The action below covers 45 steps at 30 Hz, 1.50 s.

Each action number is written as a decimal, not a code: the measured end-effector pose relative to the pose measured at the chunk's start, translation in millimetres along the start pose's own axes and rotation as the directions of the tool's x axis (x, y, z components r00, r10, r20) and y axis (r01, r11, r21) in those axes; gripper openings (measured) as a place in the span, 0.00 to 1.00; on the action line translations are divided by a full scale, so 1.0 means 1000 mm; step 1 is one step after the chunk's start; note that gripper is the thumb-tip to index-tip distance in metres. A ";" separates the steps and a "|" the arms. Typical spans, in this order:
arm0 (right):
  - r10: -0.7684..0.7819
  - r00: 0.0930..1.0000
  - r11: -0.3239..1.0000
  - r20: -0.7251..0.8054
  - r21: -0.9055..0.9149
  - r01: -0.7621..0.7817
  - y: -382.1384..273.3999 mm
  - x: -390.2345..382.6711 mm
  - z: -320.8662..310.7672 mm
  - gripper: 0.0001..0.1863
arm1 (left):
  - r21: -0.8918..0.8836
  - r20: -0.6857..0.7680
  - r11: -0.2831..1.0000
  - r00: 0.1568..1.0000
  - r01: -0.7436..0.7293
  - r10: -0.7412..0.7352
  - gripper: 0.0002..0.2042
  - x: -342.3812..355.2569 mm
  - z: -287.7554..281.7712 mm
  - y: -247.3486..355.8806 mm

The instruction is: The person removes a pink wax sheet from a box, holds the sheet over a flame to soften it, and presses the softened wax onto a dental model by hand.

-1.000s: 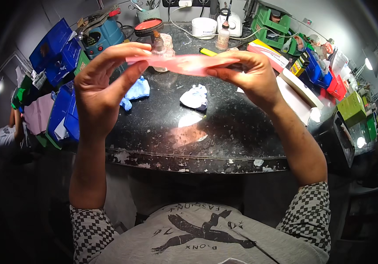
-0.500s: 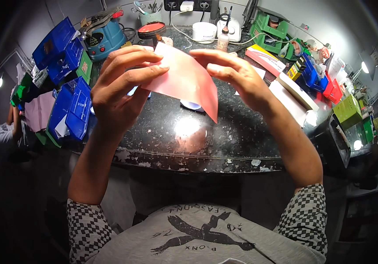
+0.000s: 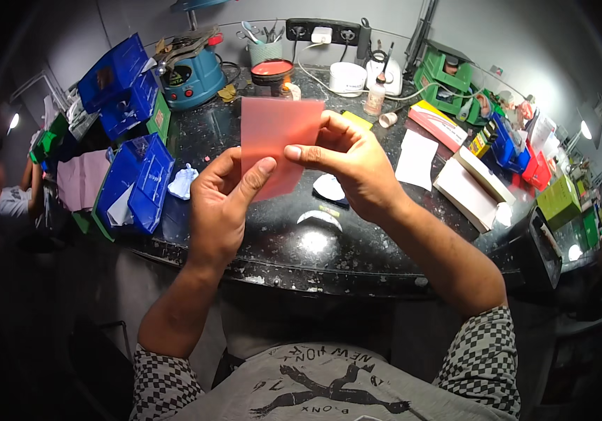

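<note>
A thin, translucent pink wax sheet (image 3: 273,130) is held up over the workbench, nearly upright, between both hands. My left hand (image 3: 218,203) pinches its lower left part, thumb in front and fingers behind. At the right edge my right hand (image 3: 364,172) grips it with the thumb on the near face and the fingers partly hidden behind. Below the hands, a white plaster-like piece (image 3: 329,186) lies on the black bench (image 3: 266,245), close to a curved white piece (image 3: 320,219). Just beyond the sheet, a small orange flame (image 3: 288,82) burns beside a pan of red material (image 3: 272,68).
Blue bins (image 3: 136,182) and a teal machine (image 3: 192,81) stand at the left. White paper (image 3: 417,160), a red-and-white box (image 3: 436,125) and an open white box (image 3: 466,189) lie at the right. A dropper bottle (image 3: 375,98) and a white pot (image 3: 348,78) stand at the back.
The wax sheet has gone from tilted and curved to flatter and more upright. Both hands have shifted their grip, and my right hand now has its thumb on the sheet. The view has shifted too.
</note>
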State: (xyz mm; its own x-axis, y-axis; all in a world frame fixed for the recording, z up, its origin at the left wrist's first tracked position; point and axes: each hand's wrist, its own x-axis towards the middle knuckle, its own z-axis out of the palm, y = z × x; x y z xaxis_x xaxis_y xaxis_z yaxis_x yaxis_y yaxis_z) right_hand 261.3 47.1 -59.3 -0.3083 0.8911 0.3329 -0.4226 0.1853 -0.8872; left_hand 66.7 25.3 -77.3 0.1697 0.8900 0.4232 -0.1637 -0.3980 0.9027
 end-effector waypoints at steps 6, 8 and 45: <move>-0.011 0.998 0.997 0.061 -0.076 0.015 0.000 0.008 0.000 0.14 | 0.154 0.077 0.985 0.993 0.076 -0.089 0.10 0.010 -0.038 0.021; 0.105 0.991 0.977 0.085 -0.193 -0.087 -0.004 0.006 0.003 0.14 | 0.239 0.124 0.954 0.968 0.183 -0.217 0.11 0.010 -0.048 0.028; -0.057 0.967 0.258 -0.249 -0.939 -0.227 0.057 0.088 -0.094 0.55 | 0.094 -0.036 0.988 0.992 0.120 -0.117 0.14 0.005 -0.083 0.007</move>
State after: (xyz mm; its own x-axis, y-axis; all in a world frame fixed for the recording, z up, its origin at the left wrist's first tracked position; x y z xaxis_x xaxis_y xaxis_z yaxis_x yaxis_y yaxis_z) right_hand 290.7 175.0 -110.4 -0.0613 0.9541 0.2930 0.7616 0.2345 -0.6042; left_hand -14.4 45.4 -75.7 0.1524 0.9380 0.3113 -0.0501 -0.3073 0.9503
